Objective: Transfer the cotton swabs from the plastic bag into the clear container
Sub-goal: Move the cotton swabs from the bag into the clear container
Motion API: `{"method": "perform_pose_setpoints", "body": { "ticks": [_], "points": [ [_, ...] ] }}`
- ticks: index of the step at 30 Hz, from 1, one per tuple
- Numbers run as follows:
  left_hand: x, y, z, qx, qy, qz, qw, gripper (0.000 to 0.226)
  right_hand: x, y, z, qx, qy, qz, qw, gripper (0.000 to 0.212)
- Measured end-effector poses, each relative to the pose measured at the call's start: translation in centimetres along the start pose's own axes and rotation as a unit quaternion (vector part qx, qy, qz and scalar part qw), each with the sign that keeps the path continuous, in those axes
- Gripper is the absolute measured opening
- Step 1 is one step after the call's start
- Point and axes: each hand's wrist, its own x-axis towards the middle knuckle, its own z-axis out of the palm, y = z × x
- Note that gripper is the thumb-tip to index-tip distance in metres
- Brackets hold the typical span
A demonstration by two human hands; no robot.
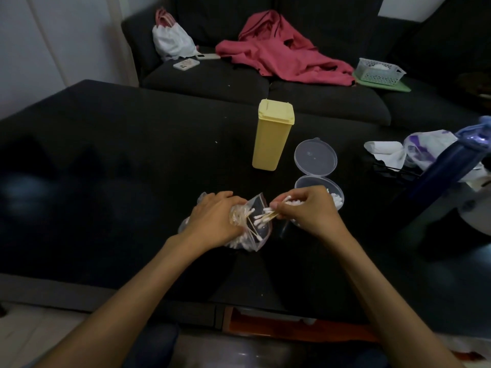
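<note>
Swabs (268,216) in R hand (305,211)

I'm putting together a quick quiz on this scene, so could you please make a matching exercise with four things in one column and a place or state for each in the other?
Things:
1. yellow box
2. clear container
3. plastic bag
4. pink jacket

Places or states:
A. lying on the sofa
B. held down by the left hand
C. standing upright on the table, lid closed
D. open, lid flipped back, behind the right hand

Pairs: 1-C, 2-D, 3-B, 4-A
</note>
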Motion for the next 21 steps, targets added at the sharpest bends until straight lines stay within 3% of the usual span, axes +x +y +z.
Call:
{"method": "perform_pose_setpoints", "body": {
  "ticks": [3,8,12,14,16,21],
  "points": [
    [0.2,-0.1,-0.1,0.033,0.036,-0.037,0.998,0.066,-0.1,-0.2,-0.4,0.042,0.026,-0.017,0.999,0.007],
    [0.2,0.5,-0.8,0.033,0.068,-0.023,0.997,0.062,-0.1,-0.2,-2.1,0.070,0.084,-0.048,0.993,0.006],
    [0.3,3.9,-2.8,-0.125,0.199,0.039,0.971,0.032,0.3,-0.1,-4.7,0.131,0.115,-0.025,0.984,0.010],
    [1.5,7.2,-3.7,-0.178,0.137,0.022,0.974,0.034,0.6,-0.2,-5.5,0.160,0.116,-0.013,0.980,0.011],
    [3.2,10.3,-3.6,-0.170,0.041,-0.010,0.985,0.049,0.8,-0.2,-5.9,0.178,0.121,-0.010,0.976,0.009],
    [6.4,13.6,-1.9,-0.170,-0.074,-0.043,0.982,0.070,1.3,0.5,-6.9,0.224,0.125,0.005,0.966,0.004]
  ]
}}
